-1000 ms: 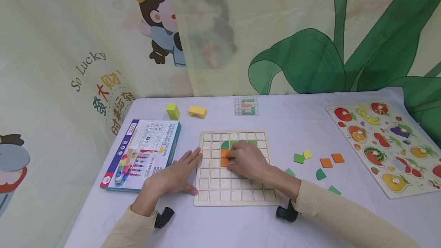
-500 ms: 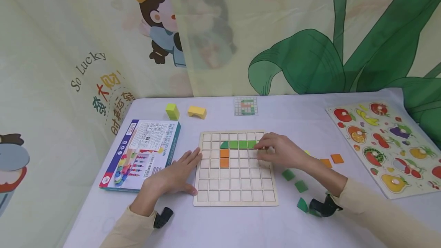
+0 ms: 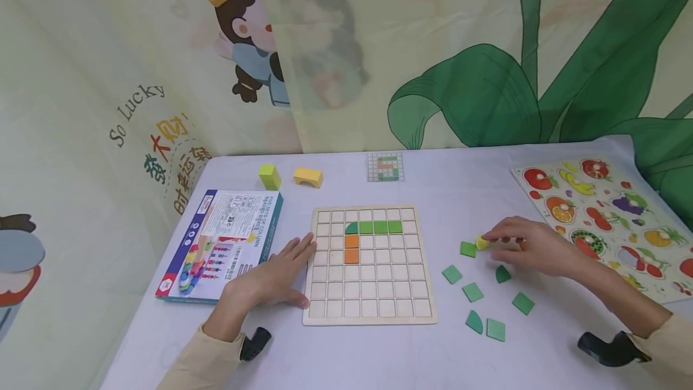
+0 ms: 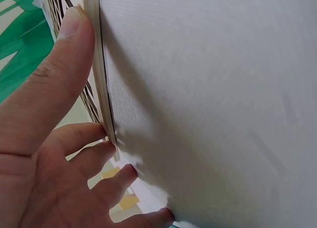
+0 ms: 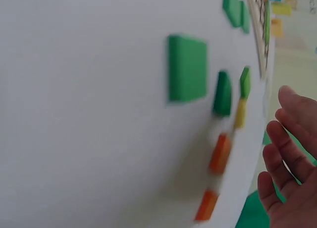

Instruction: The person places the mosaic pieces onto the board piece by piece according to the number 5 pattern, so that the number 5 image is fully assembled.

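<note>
My left hand lies with fingers spread on the white cloth, its thumb and fingertips at the left edge of a wooden grid board. In the left wrist view, the thumb rests along the board's side. A row of green tiles and two orange squares lie in the grid. My right hand hovers over the loose pieces, fingers loosely bent, fingertips overlapping a small yellow piece in the head view. In the right wrist view the fingers stand apart from the yellow piece and two orange tiles.
Several loose green pieces lie right of the board. A fruit puzzle board is at the right, a boxed set at the left. Behind are a green block, a yellow arch and a small pattern card.
My right hand has left the grid and moved right to the loose pieces, uncovering the row of green tiles and the two orange squares. The left hand has stayed at the board's edge.
</note>
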The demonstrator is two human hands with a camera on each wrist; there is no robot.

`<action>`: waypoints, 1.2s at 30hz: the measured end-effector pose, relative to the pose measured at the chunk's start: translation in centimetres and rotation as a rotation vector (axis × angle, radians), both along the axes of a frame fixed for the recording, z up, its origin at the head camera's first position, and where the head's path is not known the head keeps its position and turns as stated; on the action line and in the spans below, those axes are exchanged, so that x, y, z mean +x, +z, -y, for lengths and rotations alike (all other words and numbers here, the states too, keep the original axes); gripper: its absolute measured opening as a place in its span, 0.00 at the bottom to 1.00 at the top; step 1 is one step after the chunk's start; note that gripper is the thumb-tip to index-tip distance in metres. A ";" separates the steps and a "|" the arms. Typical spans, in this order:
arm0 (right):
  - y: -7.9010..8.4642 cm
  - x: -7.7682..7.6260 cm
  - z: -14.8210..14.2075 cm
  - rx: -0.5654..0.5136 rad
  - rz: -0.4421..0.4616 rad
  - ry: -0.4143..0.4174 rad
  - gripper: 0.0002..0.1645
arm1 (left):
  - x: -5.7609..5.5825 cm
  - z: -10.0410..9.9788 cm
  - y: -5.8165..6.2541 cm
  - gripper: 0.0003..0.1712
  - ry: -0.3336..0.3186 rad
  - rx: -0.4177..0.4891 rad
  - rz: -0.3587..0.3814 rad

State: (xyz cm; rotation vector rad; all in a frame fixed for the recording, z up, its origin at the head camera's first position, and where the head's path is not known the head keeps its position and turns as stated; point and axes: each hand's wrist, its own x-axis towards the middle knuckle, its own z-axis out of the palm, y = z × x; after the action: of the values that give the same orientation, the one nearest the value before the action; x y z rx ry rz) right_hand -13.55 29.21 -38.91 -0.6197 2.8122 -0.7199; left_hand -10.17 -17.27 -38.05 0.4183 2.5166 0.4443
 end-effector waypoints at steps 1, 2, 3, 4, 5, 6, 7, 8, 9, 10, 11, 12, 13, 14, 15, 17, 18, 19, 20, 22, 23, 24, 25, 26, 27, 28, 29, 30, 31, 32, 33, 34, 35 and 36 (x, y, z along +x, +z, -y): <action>-0.2 0.2 -0.8 0.018 -0.004 -0.009 0.20 | 0.0 0.0 0.0 0.61 0.000 -0.001 -0.002; -0.4 0.3 -1.5 0.032 -0.006 -0.013 0.20 | 0.0 0.0 0.0 0.60 0.000 0.001 -0.003; -0.6 0.5 -2.1 0.049 -0.009 -0.017 0.20 | 0.0 0.0 0.0 0.60 -0.002 0.003 -0.003; -0.9 0.6 -2.7 0.064 -0.016 -0.024 0.21 | 0.0 0.0 0.0 0.60 -0.002 0.000 -0.006; -1.1 0.7 -3.2 0.079 -0.027 -0.027 0.21 | 0.0 0.0 0.0 0.60 -0.001 -0.004 -0.008; -1.4 0.8 -3.5 0.092 -0.036 -0.028 0.22 | 0.0 0.0 0.0 0.60 -0.001 -0.008 -0.010; -1.6 0.9 -3.8 0.102 -0.041 -0.031 0.23 | 0.0 0.0 0.0 0.60 -0.003 -0.008 -0.009; -1.7 1.0 -4.0 0.107 -0.041 -0.033 0.23 | 0.0 0.0 0.1 0.60 -0.004 -0.007 -0.009; -1.9 1.1 -4.2 0.114 -0.045 -0.038 0.24 | 0.0 0.0 0.1 0.60 -0.003 -0.008 -0.008; -2.0 1.1 -4.2 0.119 -0.046 -0.046 0.25 | 0.0 0.0 0.1 0.60 -0.002 -0.010 -0.009; -2.0 1.2 -4.3 0.121 -0.046 -0.047 0.26 | 0.0 0.0 0.1 0.60 -0.003 -0.009 -0.008; -2.0 1.2 -4.2 0.123 -0.049 -0.050 0.26 | 0.0 0.0 0.1 0.60 -0.003 -0.009 -0.007; -2.0 1.2 -4.2 0.128 -0.052 -0.053 0.26 | 0.0 0.0 0.1 0.60 -0.002 -0.005 -0.005; -2.0 1.2 -4.1 0.132 -0.057 -0.055 0.25 | 0.0 0.0 0.1 0.60 0.001 -0.007 -0.006; -2.0 1.1 -4.1 0.134 -0.062 -0.057 0.24 | 0.0 0.0 0.1 0.60 0.001 -0.006 -0.005; -2.0 1.1 -3.9 0.137 -0.066 -0.061 0.22 | 0.0 0.0 0.0 0.60 0.005 -0.004 -0.005; -2.1 1.0 -3.9 0.139 -0.067 -0.064 0.21 | 0.0 0.0 0.0 0.61 0.007 -0.005 -0.005; -2.1 1.0 -3.9 0.140 -0.066 -0.068 0.20 | 0.0 0.0 -0.1 0.61 0.008 -0.004 -0.004; -2.2 1.0 -3.8 0.139 -0.065 -0.071 0.20 | 0.0 0.0 -0.1 0.61 0.009 -0.004 -0.004; -2.3 0.9 -3.8 0.137 -0.062 -0.079 0.19 | 0.0 -0.1 -0.1 0.61 0.012 -0.006 -0.004; -2.3 0.9 -3.8 0.139 -0.062 -0.082 0.19 | 0.0 -0.1 -0.1 0.61 0.011 -0.005 -0.003; -2.3 0.9 -3.7 0.138 -0.060 -0.085 0.19 | 0.0 -0.1 0.0 0.61 0.011 -0.006 -0.003; -2.3 0.9 -3.7 0.139 -0.059 -0.088 0.19 | 0.1 -0.1 0.0 0.61 0.010 -0.004 -0.002; -2.3 0.9 -3.6 0.140 -0.057 -0.090 0.19 | 0.1 -0.1 0.0 0.61 0.009 -0.001 -0.002; -2.3 0.9 -3.6 0.143 -0.056 -0.096 0.19 | 0.1 -0.1 0.0 0.61 0.008 0.000 -0.002; -2.2 0.9 -3.5 0.146 -0.058 -0.099 0.19 | 0.1 -0.1 0.0 0.61 0.006 0.003 -0.001; -2.1 0.9 -3.4 0.147 -0.064 -0.101 0.18 | 0.1 0.0 0.0 0.61 0.004 0.006 -0.001; -2.0 0.8 -3.2 0.142 -0.071 -0.097 0.18 | 0.1 0.0 0.0 0.61 0.003 0.002 -0.001; -1.9 0.7 -3.0 0.136 -0.078 -0.093 0.18 | 0.1 0.0 0.0 0.61 0.001 0.005 -0.001; -1.7 0.6 -2.8 0.130 -0.083 -0.089 0.18 | 0.0 0.0 0.0 0.61 0.000 0.004 -0.002; -1.6 0.5 -2.5 0.123 -0.092 -0.086 0.17 | 0.0 0.0 0.0 0.61 -0.002 0.003 -0.002; -1.5 0.3 -2.1 0.110 -0.096 -0.075 0.17 | 0.0 0.0 0.1 0.61 -0.002 0.002 -0.002; -1.3 0.2 -1.7 0.097 -0.097 -0.066 0.17 | 0.0 0.0 0.0 0.60 -0.003 0.002 -0.003; -1.2 0.0 -1.1 0.089 -0.095 -0.057 0.17 | 0.0 0.0 0.1 0.60 -0.002 0.002 -0.003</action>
State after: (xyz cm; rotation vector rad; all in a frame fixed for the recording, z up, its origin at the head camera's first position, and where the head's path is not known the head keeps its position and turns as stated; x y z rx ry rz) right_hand -13.53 30.34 -40.13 -0.5756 2.9417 -0.5861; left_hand -10.14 -17.22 -38.00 0.4226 2.5189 0.4457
